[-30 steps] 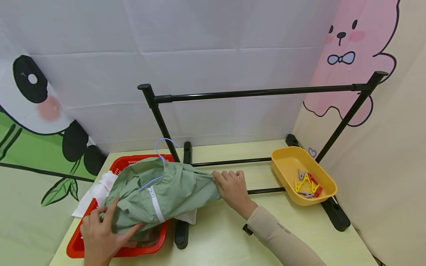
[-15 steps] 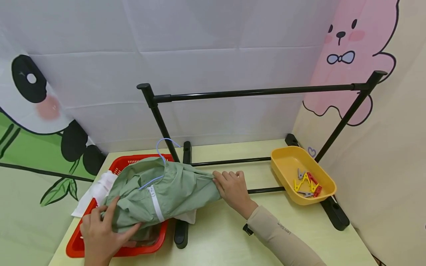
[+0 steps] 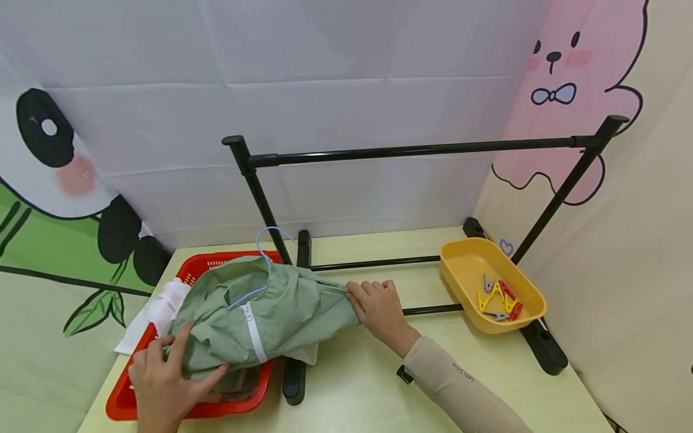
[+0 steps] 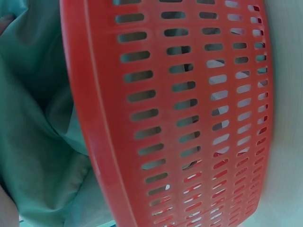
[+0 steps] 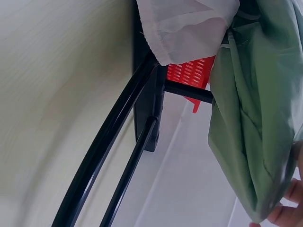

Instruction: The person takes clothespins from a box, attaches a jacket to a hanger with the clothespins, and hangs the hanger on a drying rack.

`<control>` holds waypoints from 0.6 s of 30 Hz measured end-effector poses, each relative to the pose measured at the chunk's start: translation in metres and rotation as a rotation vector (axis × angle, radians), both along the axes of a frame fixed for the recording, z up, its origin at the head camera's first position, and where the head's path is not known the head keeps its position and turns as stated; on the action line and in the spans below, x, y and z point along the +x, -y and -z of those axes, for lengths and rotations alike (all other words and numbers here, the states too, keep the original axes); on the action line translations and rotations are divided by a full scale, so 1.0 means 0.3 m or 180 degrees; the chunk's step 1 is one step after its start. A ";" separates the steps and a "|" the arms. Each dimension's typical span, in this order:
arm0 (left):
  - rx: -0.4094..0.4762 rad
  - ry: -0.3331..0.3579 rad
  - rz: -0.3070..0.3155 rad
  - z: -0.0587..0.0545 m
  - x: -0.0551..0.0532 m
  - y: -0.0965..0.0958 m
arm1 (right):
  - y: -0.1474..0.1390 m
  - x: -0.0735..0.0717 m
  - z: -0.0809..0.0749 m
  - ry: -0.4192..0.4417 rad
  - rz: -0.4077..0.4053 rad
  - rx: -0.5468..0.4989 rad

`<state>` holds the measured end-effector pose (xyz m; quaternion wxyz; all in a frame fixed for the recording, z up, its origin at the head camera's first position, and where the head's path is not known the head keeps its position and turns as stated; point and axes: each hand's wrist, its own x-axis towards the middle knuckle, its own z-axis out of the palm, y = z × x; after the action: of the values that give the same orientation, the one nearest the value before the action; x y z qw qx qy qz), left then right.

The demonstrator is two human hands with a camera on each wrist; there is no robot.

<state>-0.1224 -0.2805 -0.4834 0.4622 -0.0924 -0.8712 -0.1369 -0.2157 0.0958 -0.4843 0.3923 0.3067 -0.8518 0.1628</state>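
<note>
A light green jacket with a white zipper lies bunched over the red basket. A thin bluish-purple hanger sticks up through its neck opening, its hook toward the rack. My right hand pinches the jacket's right end, stretched out past the basket; the right wrist view shows fingertips at that narrow tip. At the lower left, my left hand grips the jacket with thumb and fingers spread wide around the cloth. In the left wrist view the basket wall covers much of the garment.
A black rack stands behind on the pale table. On its right foot side sits a yellow bin with several clothespins. White cloth hangs over the basket's left edge; more white cloth shows beneath the jacket.
Hands and jacket stay almost still. The hanger's hook has shifted very slightly to the right.
</note>
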 end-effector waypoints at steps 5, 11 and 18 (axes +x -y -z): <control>0.0009 0.0003 0.0016 0.008 0.002 0.003 | -0.007 -0.002 0.004 0.0015 -0.0061 0.0108; 0.0004 -0.0036 -0.0015 0.020 0.005 0.008 | -0.022 -0.002 -0.005 0.0093 -0.0185 0.0243; -0.0086 -0.0169 0.0013 0.017 -0.001 0.009 | -0.042 0.000 -0.012 0.0168 -0.0212 0.0434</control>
<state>-0.1228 -0.2833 -0.4887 0.4836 -0.1040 -0.8603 -0.1235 -0.2156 0.1085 -0.4807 0.3422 0.3565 -0.8603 0.1254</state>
